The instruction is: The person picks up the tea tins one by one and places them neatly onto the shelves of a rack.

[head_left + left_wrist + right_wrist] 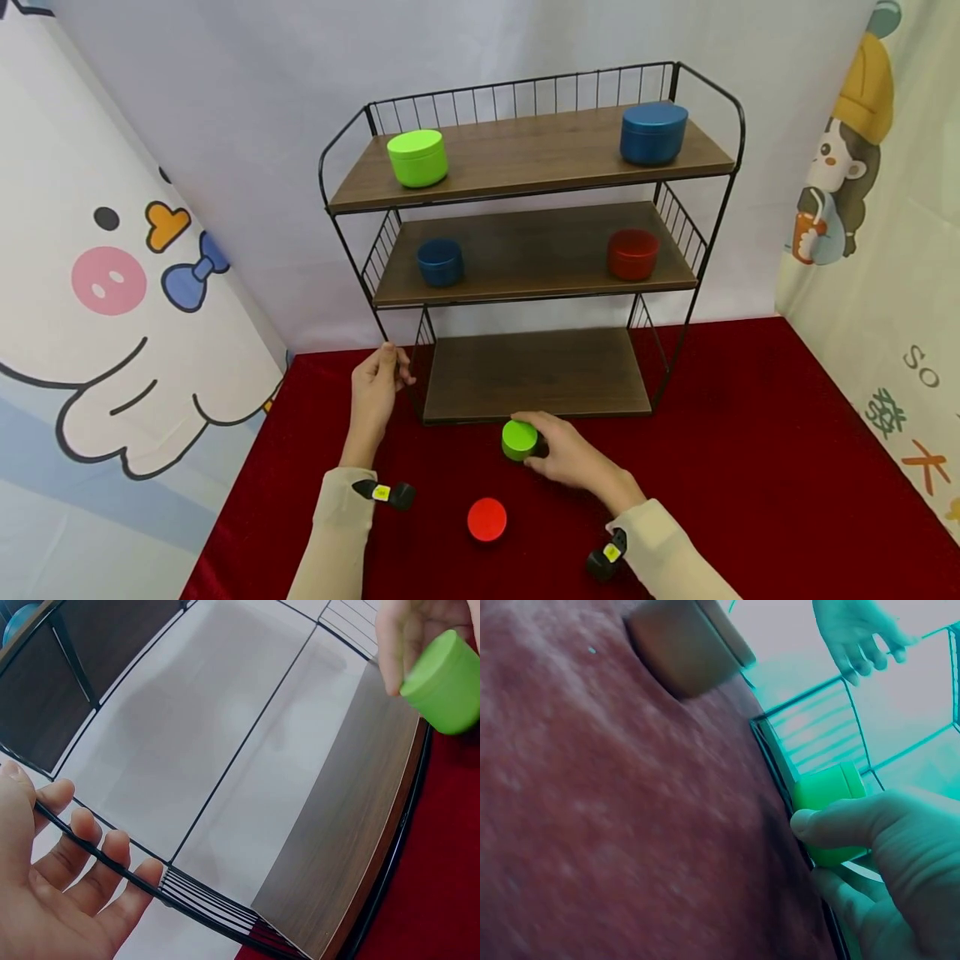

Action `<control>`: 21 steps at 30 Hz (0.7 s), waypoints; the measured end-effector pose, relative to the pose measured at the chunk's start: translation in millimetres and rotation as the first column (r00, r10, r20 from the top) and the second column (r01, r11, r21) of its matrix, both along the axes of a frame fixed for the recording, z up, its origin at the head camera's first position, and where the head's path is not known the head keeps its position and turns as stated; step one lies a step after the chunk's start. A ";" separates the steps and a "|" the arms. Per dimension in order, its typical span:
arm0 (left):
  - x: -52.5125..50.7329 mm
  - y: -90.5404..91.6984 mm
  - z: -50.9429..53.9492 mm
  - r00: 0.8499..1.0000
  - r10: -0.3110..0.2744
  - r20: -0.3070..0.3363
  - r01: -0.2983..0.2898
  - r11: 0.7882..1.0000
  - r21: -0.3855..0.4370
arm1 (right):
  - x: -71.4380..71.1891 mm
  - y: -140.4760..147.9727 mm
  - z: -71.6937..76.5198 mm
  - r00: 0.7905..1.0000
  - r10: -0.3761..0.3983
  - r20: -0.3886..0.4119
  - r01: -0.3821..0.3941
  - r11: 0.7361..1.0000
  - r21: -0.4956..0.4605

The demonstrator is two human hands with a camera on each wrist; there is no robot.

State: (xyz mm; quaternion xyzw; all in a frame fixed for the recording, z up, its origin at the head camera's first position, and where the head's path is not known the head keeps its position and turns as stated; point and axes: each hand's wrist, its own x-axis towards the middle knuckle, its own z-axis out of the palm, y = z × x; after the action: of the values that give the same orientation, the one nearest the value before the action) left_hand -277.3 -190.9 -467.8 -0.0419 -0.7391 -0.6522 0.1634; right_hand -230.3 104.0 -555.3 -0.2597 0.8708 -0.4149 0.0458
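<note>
My right hand [566,450] pinches a small light-green round tin [519,440] between thumb and fingers, just in front of the bottom shelf's front edge. The left wrist view shows this green tin [448,682] near that edge, over the red cloth. My left hand [375,387] holds the black wire post of a three-tier shelf rack [536,371] at its lower left; in the left wrist view its fingers [112,855] curl behind the bar. On the cloth in front of me sits a small red round tin [487,520], between the two forearms.
The top shelf [525,154] bears a larger green tin [417,158] at left and a large blue tin [653,133] at right. On the middle shelf [525,250] stand a blue tin [440,262] and a dark red tin [633,254]. Red cloth [750,467] covers the table.
</note>
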 end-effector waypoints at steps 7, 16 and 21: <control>-0.9 -1.0 -1.4 1.000 -0.002 -0.007 0.002 1.000 -0.011 | -7.6 19.0 4.8 0.997 -0.077 -0.025 0.076 0.997 -0.013; -1.3 -1.7 -1.3 1.000 0.005 -0.001 -0.005 1.000 -0.012 | -18.2 44.0 5.9 0.992 -0.116 -0.053 0.117 0.993 0.004; -1.2 -1.2 -1.5 1.000 0.000 -0.001 0.000 1.000 0.004 | -22.1 55.5 6.4 0.987 -0.143 -0.076 0.144 0.989 0.010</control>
State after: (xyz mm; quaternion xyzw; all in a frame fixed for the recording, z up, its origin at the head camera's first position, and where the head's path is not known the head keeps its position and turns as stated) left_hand -278.5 -192.1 -469.4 -0.0421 -0.7377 -0.6537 0.1638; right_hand -252.3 159.5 -548.9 -0.2114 0.8916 -0.4002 -0.0150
